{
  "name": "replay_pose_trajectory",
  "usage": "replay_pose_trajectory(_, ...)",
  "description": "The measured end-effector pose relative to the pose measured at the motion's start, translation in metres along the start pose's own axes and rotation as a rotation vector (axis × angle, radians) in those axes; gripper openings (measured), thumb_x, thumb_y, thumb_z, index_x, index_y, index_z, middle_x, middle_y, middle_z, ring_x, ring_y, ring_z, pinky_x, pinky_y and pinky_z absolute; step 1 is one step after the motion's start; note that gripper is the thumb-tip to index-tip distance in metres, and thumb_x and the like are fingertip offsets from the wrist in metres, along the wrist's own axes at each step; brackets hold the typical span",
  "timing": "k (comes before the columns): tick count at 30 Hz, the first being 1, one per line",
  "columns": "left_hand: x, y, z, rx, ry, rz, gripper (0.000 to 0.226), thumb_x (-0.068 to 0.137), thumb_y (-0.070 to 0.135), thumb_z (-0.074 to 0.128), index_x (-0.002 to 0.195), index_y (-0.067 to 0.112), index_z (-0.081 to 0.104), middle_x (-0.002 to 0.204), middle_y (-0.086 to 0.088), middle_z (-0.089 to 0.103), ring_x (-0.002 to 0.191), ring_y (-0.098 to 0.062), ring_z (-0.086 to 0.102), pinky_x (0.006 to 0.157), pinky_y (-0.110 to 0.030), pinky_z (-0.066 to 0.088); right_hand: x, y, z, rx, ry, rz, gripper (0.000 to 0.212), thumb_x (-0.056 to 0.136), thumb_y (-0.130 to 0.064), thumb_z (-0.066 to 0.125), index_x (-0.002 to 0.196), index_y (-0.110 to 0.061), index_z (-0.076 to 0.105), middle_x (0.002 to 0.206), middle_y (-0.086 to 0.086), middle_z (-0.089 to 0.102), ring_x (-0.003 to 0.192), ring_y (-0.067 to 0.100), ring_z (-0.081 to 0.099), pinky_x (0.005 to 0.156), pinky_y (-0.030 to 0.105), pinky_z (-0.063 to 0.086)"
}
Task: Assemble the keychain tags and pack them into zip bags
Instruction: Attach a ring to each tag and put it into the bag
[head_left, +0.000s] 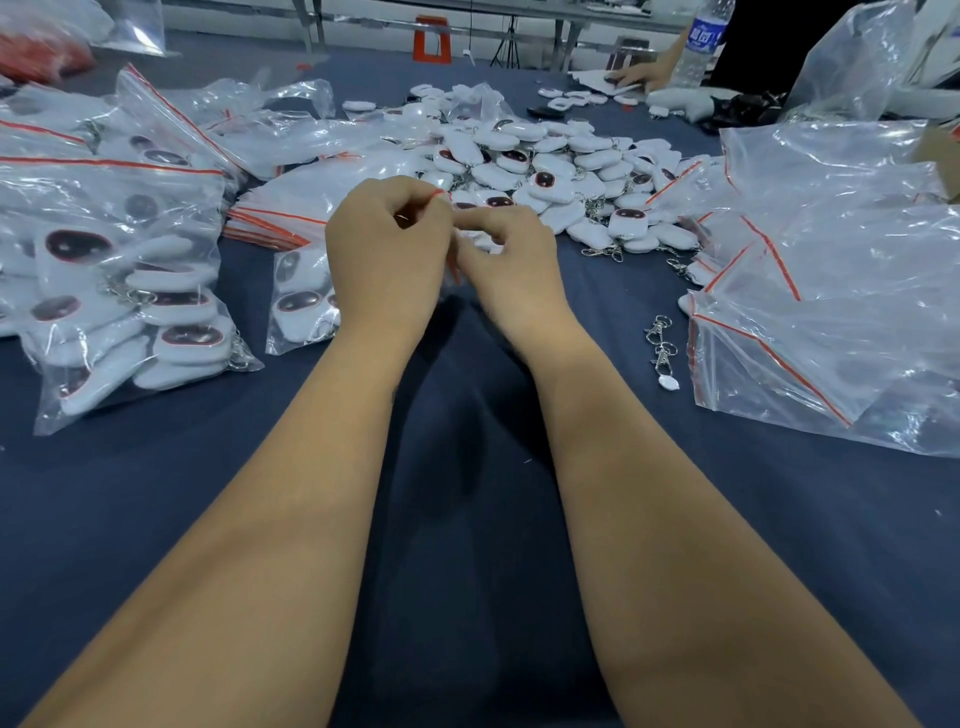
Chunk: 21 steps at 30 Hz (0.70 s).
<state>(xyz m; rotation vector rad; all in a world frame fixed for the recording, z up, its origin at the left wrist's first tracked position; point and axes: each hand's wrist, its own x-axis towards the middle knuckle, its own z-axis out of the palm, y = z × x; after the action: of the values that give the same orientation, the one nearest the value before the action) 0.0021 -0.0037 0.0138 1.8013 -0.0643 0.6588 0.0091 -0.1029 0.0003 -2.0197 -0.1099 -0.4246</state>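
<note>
My left hand (387, 249) and my right hand (506, 254) meet over the dark blue cloth, both pinching the red-striped top of a small clear zip bag (453, 236). My fingers hide most of the bag and whatever is in it. Behind my hands lies a heap of white keychain tags (545, 171) with dark oval windows and metal clasps. A small filled zip bag (298, 306) rests just left of my left wrist. A stack of flat zip bags (280, 218) lies beyond it.
Large filled zip bags (119, 291) crowd the left side. Crumpled clear bags (831, 312) cover the right. Loose metal clasps (661, 343) lie by my right forearm. Another person's hand (639, 73) and a water bottle (701, 41) are at the far right.
</note>
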Motion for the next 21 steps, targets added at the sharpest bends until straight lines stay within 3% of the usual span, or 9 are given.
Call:
replay_pose_trajectory(2,-0.001,-0.001,0.0,0.006,0.005,0.02,0.017,0.082,0.02,0.06,0.073,0.033,0.066,0.076,0.014,0.066,0.08,-0.008,0.063,0.079,-0.027,0.052,0.0,-0.001,0.0,-0.048,-0.06,-0.009,0.033,0.093,-0.023,0.053,0.064,-0.02,0.069,0.077,0.02,0.065,0.084,0.032,0.056,0.088,0.047,0.048)
replay_pose_trajectory(4,-0.001,-0.002,0.0,0.023,0.012,0.025,0.014,0.081,0.021,0.06,0.074,0.031,0.066,0.073,0.018,0.06,0.08,-0.007,0.06,0.078,-0.026,0.05,-0.002,-0.005,0.001,-0.089,-0.136,0.006,0.049,0.093,-0.023,0.051,0.048,-0.035,0.062,0.055,0.006,0.052,0.073,0.024,0.044,0.069,0.037,0.042)
replay_pose_trajectory(6,0.0,-0.004,0.0,0.029,0.031,0.03,0.012,0.081,0.02,0.06,0.078,0.026,0.07,0.071,0.019,0.057,0.08,-0.009,0.059,0.078,-0.027,0.05,-0.003,-0.009,0.001,-0.213,-0.213,0.028,0.059,0.095,-0.028,0.049,0.042,-0.054,0.053,0.055,-0.006,0.044,0.082,0.02,0.043,0.073,0.033,0.034)
replay_pose_trajectory(8,0.0,-0.005,0.0,0.037,0.047,0.039,0.013,0.082,0.02,0.06,0.082,0.023,0.073,0.071,0.019,0.056,0.081,-0.01,0.059,0.077,-0.026,0.048,-0.004,-0.012,0.003,-0.274,-0.262,0.066,0.052,0.091,-0.037,0.045,0.044,-0.058,0.052,0.065,-0.007,0.048,0.095,0.023,0.047,0.087,0.038,0.036)
replay_pose_trajectory(10,0.0,-0.006,0.0,0.05,0.054,0.056,0.014,0.083,0.022,0.058,0.083,0.025,0.073,0.075,0.015,0.059,0.082,-0.009,0.059,0.075,-0.021,0.045,-0.004,-0.013,0.002,-0.188,-0.276,0.112,0.037,0.081,-0.038,0.041,0.049,-0.043,0.059,0.076,-0.005,0.06,0.1,0.025,0.052,0.098,0.041,0.037)
replay_pose_trajectory(12,0.002,-0.008,-0.001,0.055,0.07,0.074,0.016,0.086,0.026,0.057,0.085,0.024,0.073,0.083,0.006,0.066,0.082,-0.011,0.059,0.075,-0.022,0.045,-0.005,-0.009,-0.001,-0.001,-0.295,0.139,0.034,0.085,-0.026,0.046,0.056,-0.031,0.063,0.082,-0.001,0.068,0.096,0.023,0.06,0.103,0.044,0.04)
replay_pose_trajectory(15,0.005,-0.01,-0.001,0.061,0.13,0.088,0.018,0.089,0.028,0.055,0.089,0.022,0.072,0.09,-0.002,0.066,0.077,-0.002,0.054,0.073,-0.016,0.042,-0.008,-0.007,-0.004,0.3,-0.302,0.092,0.022,0.089,-0.003,0.055,0.083,-0.014,0.072,0.076,0.004,0.069,0.073,0.012,0.064,0.08,0.025,0.051)
replay_pose_trajectory(18,0.005,-0.011,-0.001,0.085,0.151,0.115,0.014,0.09,0.026,0.055,0.089,0.022,0.069,0.093,-0.003,0.062,0.074,0.005,0.048,0.069,-0.007,0.034,-0.006,-0.005,-0.003,0.232,-0.125,0.028,0.002,0.085,-0.005,0.069,0.084,-0.003,0.068,0.074,0.007,0.063,0.07,0.013,0.055,0.068,0.025,0.045)
replay_pose_trajectory(21,0.002,-0.01,0.001,0.122,0.088,0.139,0.012,0.088,0.024,0.055,0.089,0.026,0.066,0.091,0.0,0.058,0.073,0.007,0.047,0.066,-0.004,0.032,-0.004,-0.002,-0.001,0.09,-0.198,0.023,0.02,0.087,-0.007,0.061,0.071,-0.015,0.067,0.063,-0.003,0.06,0.063,0.008,0.05,0.063,0.026,0.041)
